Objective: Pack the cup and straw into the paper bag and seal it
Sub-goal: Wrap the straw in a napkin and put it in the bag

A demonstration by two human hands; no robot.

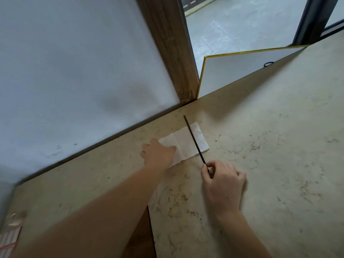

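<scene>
A thin black straw point(193, 138) lies across a white paper napkin point(188, 141) on the beige marbled table point(270, 164). My right hand point(223, 183) pinches the straw's near end between thumb and fingers, just off the napkin's near edge. My left hand point(158, 152) rests flat on the napkin's left end, fingers straight. At the bottom left corner a clear cup lid point(15, 218) shows, blurred, above a striped red and white object point(9, 241). No paper bag is in view.
A pale wall point(74, 71) runs along the table's far left side, with a wooden post point(173, 53) at the corner. A gold-framed mirror point(242, 67) leans behind the table. A dark gap point(141, 237) cuts into the table's near edge.
</scene>
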